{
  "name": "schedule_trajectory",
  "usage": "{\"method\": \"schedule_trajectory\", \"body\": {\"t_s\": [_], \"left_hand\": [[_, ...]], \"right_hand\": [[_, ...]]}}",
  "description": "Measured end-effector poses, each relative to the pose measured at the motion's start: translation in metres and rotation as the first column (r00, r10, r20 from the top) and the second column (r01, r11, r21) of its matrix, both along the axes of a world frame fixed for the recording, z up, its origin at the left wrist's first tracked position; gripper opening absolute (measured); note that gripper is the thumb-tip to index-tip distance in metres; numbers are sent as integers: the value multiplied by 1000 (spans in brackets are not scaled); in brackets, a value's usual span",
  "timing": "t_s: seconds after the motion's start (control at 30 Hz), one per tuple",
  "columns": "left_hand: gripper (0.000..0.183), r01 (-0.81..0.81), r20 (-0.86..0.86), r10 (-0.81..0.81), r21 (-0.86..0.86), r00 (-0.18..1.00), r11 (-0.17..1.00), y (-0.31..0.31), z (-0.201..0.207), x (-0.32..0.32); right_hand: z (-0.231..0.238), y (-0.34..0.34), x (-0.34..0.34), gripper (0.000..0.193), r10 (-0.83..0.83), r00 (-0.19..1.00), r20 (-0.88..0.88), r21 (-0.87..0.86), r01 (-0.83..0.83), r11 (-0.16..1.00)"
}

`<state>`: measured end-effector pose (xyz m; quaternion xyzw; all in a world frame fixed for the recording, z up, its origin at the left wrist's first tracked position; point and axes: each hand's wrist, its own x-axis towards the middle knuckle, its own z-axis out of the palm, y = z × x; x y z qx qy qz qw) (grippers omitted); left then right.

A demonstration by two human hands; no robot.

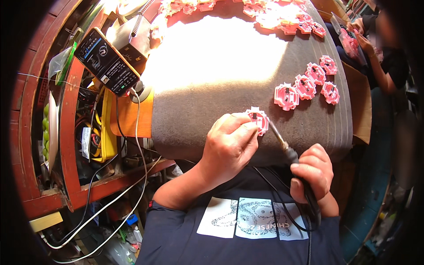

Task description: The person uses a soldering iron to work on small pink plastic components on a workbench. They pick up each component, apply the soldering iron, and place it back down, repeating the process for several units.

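My left hand (232, 140) is closed in a pinch at the near left edge of a pink plastic part (262, 123). This part has a round middle, a notched rim and a small black piece inside; whether the fingertips also hold something thin, I cannot make out. In my right hand (314, 173) is a soldering iron (288, 152), gripped by its dark handle. Its metal shaft points up and left, with the tip beside the part's right edge. Several similar pink parts (286, 96) lie apart from my hands, to the right on the dark work surface (212, 104).
More pink parts (304, 26) lie along the far edge, past a strip of glaring sunlight. A phone (108, 62) with a cable stands at the left. Cords hang beside a red wooden frame (70, 132). Another person's hand (363, 43) is at the far right, near a bag.
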<state>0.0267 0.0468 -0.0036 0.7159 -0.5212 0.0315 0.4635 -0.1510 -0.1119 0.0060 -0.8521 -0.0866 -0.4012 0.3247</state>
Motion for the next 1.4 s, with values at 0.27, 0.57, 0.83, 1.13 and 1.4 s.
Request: {"method": "schedule_trajectory", "body": {"t_s": [0.27, 0.57, 0.83, 1.13, 1.4], "left_hand": [[20, 3, 11, -2, -14, 1000, 1000, -1, -1, 0], [20, 4, 3, -4, -14, 1000, 1000, 0, -2, 0], [20, 8, 7, -8, -9, 1000, 1000, 0, -2, 0], [19, -2, 12, 2, 16, 1000, 1000, 1, -1, 0], [20, 0, 9, 0, 0, 1000, 1000, 0, -2, 0]], "right_hand": [[6, 4, -5, 25, 47, 999, -23, -32, -48, 998], [8, 5, -2, 28, 50, 997, -54, -48, -53, 997], [8, 7, 0, 27, 35, 998, -55, -47, -38, 998], [9, 8, -2, 25, 37, 997, -62, -38, -40, 998], [8, 7, -2, 26, 37, 998, -52, -50, -40, 998]]}}
